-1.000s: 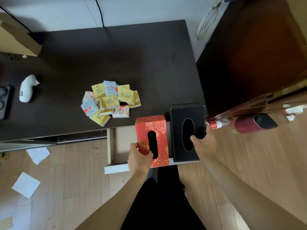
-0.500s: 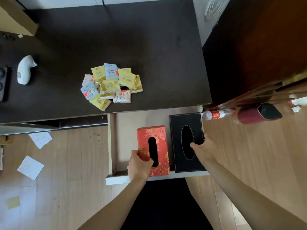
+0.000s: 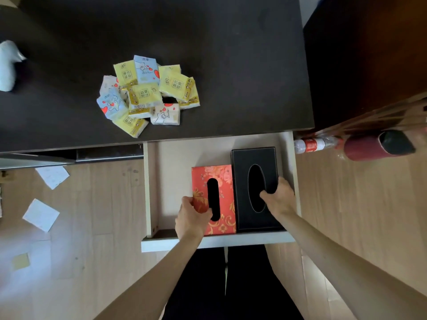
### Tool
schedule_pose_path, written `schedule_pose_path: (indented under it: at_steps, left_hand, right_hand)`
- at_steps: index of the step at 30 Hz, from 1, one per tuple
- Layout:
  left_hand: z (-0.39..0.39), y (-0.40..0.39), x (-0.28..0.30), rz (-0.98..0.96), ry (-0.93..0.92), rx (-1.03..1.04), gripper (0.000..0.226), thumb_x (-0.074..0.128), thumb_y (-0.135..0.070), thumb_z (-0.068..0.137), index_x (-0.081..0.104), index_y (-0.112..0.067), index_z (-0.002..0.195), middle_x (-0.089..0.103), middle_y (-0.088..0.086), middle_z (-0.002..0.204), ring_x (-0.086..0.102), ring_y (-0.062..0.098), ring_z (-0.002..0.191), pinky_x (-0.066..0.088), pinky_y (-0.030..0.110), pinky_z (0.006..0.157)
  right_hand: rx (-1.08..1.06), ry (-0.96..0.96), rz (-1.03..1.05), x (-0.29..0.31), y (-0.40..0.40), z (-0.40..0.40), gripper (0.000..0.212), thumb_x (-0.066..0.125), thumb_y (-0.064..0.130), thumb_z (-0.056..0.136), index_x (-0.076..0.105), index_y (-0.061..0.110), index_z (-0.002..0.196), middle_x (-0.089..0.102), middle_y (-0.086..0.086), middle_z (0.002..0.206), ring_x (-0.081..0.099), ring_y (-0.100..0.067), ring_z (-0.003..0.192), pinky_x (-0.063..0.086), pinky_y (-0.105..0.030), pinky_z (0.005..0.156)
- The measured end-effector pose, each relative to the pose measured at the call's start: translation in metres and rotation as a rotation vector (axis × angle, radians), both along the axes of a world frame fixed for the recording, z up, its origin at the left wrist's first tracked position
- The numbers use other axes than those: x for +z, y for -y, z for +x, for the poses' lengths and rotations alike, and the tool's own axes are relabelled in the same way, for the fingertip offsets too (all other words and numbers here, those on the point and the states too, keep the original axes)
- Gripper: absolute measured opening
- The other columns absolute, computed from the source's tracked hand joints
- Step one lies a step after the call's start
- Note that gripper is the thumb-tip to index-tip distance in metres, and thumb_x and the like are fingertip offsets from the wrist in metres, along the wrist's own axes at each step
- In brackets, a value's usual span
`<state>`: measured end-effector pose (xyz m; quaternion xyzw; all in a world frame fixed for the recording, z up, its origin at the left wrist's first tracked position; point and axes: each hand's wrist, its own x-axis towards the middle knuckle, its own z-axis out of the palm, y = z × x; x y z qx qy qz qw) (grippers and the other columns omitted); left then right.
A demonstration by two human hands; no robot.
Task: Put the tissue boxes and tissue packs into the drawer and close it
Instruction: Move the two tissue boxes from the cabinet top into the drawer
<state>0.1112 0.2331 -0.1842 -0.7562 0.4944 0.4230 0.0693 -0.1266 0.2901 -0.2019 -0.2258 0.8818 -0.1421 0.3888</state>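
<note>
The light wooden drawer (image 3: 171, 162) is pulled out from under the dark desk (image 3: 231, 65). Inside it, side by side at the front right, lie a red floral tissue box (image 3: 225, 179) and a black tissue box (image 3: 254, 155). My left hand (image 3: 190, 219) grips the near left corner of the red box. My right hand (image 3: 280, 198) holds the black box at its right side, thumb at the oval slot. A pile of several small yellow, blue and white tissue packs (image 3: 147, 93) sits on the desk near its front edge.
A white object (image 3: 8, 65) lies at the desk's left edge. Paper scraps (image 3: 41, 214) litter the wooden floor on the left. A bottle (image 3: 310, 145) and a dark red cylinder (image 3: 379, 145) lie beside a dark wooden cabinet (image 3: 369, 54) on the right.
Both boxes have gone down from drawer-front height into the drawer and now lie on its bottom. Both hands stay on them. The view has shifted downward and closer.
</note>
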Motion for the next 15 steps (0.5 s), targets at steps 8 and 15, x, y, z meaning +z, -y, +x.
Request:
schedule_pose_path:
  at_steps: [8, 15]
  left_hand:
    - [0.004, 0.006, 0.001, 0.007, -0.02, -0.004, 0.051, 0.075, -0.054, 0.075, 0.047, -0.028, 0.108, 0.065, -0.012, 0.095, 0.065, 0.011, 0.075, 0.056, 0.034, 0.063]
    - [-0.003, 0.012, -0.002, -0.032, -0.001, -0.052, 0.068, 0.075, -0.047, 0.076, 0.047, -0.027, 0.134, 0.065, -0.008, 0.11, 0.068, 0.023, 0.093, 0.059, 0.045, 0.077]
  right_hand:
    - [0.42, -0.212, -0.086, 0.013, 0.028, -0.025, 0.088, 0.083, 0.026, 0.084, 0.035, 0.006, 0.154, 0.041, -0.013, 0.157, 0.041, -0.029, 0.145, 0.043, -0.043, 0.116]
    - [1.012, -0.396, -0.012, 0.011, 0.07, -0.047, 0.099, 0.08, 0.032, 0.081, 0.029, 0.0, 0.159, 0.039, -0.019, 0.159, 0.034, -0.036, 0.149, 0.024, -0.044, 0.125]
